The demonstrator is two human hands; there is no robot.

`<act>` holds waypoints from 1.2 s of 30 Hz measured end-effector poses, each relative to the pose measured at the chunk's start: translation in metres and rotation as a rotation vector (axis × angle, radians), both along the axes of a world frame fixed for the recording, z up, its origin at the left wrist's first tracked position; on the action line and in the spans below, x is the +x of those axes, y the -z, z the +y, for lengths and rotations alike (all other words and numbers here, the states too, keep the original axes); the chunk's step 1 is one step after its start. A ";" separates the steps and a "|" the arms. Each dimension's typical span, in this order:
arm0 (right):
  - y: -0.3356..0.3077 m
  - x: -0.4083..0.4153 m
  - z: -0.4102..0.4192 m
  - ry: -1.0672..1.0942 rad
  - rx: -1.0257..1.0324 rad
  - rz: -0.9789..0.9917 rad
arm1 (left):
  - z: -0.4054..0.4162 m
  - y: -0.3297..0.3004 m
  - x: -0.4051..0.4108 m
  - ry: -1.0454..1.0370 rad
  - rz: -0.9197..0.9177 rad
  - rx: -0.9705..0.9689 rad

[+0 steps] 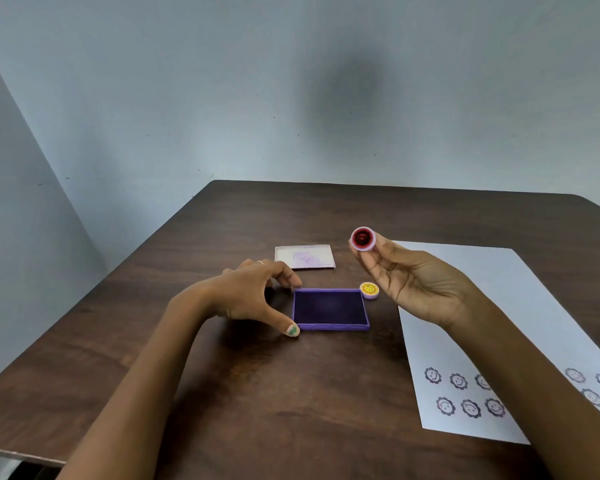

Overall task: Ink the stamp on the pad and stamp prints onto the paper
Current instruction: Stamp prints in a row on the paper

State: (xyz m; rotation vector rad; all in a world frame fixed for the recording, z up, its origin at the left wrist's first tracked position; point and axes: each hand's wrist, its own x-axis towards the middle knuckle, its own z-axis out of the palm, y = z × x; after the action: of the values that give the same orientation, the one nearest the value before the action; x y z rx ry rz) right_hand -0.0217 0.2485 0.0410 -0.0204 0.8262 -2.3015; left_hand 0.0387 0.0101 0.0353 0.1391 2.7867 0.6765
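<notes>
Stamp (363, 239) sits pinched at the fingertips of the right hand (416, 282), right of frame centre, lifted clear of the table, its round reddish face turned up toward the camera w/ a pale rim around it. Grip is a fingertip pinch on the stamp's body; palm faces left and is otherwise bare.

Left hand (253, 296) is spread wide, grasping nothing, thumb and forefinger bracketing the left edge of the ink pad (330, 309); thumb tip is at the pad's near-left corner, forefinger at the far-left corner. Can't tell if they actually touch it.

Counts: 1 stamp in hand; 1 purple ink pad, open, dark surface showing; 1 pad lid (305, 257), pale w/ purple smears, lying flat just behind the pad; 1 small round yellow smiley cap (369, 290) touching or just beside the pad's far-right corner. 1 sheet of white paper (492, 306) at right of frame, under the right forearm, w/ flower-face prints (458, 381) in lower right: about 10 visible, some cut off by the arm and frame edge.

Surface: dark brown wood-grain table (222, 393), rounded far corners. Room: plain pale blue-grey walls (187, 98) meeting in a corner at upper left; soft dark shadow on the wall at top centre.
</notes>
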 end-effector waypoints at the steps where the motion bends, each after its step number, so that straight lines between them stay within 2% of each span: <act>1: 0.000 0.000 0.000 -0.002 -0.006 0.001 | 0.001 0.000 0.000 -0.004 0.014 -0.005; 8: -0.006 0.002 0.007 0.067 0.025 -0.008 | 0.003 -0.003 0.002 -0.064 0.092 0.019; 11: -0.012 0.003 0.013 0.114 0.010 -0.021 | 0.022 -0.006 0.003 -0.088 0.197 0.092; 13: -0.017 0.002 0.019 0.163 -0.023 -0.008 | 0.047 -0.010 0.003 -0.029 0.261 0.080; 17: -0.027 0.004 0.043 0.312 0.021 0.085 | 0.107 -0.011 0.003 0.227 0.296 -0.027; 24: -0.024 0.019 0.105 0.506 0.265 0.288 | 0.175 0.010 -0.011 0.512 0.178 -0.253; 31: -0.013 0.036 0.139 0.532 0.519 0.395 | 0.158 0.021 -0.016 0.502 0.100 -0.262; 36: -0.014 0.050 0.140 0.404 0.924 0.616 | 0.149 0.017 -0.013 0.475 0.085 -0.281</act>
State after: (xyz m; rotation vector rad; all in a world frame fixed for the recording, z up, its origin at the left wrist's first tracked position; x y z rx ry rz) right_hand 0.0281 0.3882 0.0555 -0.1681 2.3162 -2.0371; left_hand 0.0260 0.1589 0.0182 0.7544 2.7316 0.1656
